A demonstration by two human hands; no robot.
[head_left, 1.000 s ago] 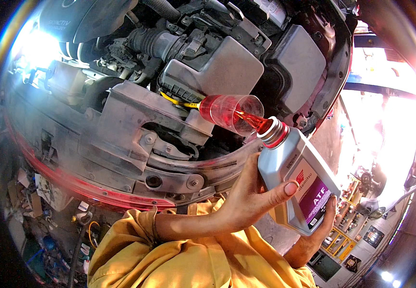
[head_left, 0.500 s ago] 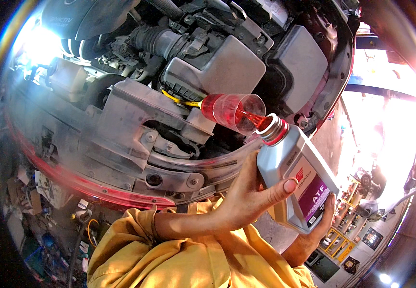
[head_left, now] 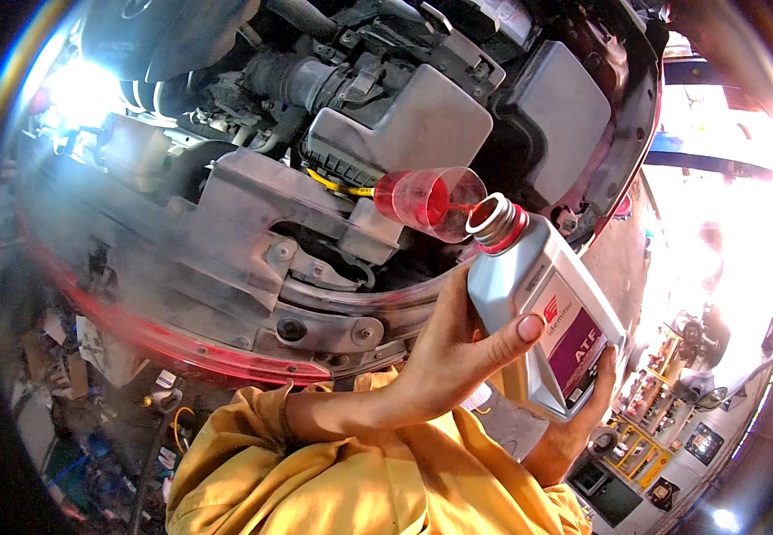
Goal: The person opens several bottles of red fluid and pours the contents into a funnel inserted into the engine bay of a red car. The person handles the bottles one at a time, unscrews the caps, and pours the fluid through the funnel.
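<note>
A: Head view. Main item?
B: Silver-grey bottle (head_left: 529, 285), angular, tilted, mouth toward upper left. Held in front of the open engine bay (head_left: 235, 290).
A: Appearance?
B: Threaded pale-grey neck (head_left: 497, 225), mouth open. Red ring just under the threads. Label (head_left: 574, 352) part pale with red emblem, part deep purple. Tan tint along the lower side.
A: Hands?
B: Left hand (head_left: 453, 357) half closed round the body, thumb laid over the front face. Right hand (head_left: 591, 408) cupped at the base end, fingers along the edge; grip tightness, cannot tell.
A: At the mouth?
B: Thin red stream (head_left: 461, 207) into a clear cup-shaped vessel (head_left: 413, 198), partly filled red. Yellow piece (head_left: 342, 185) at its far end. Mouth near the rim; contact unclear.
</note>
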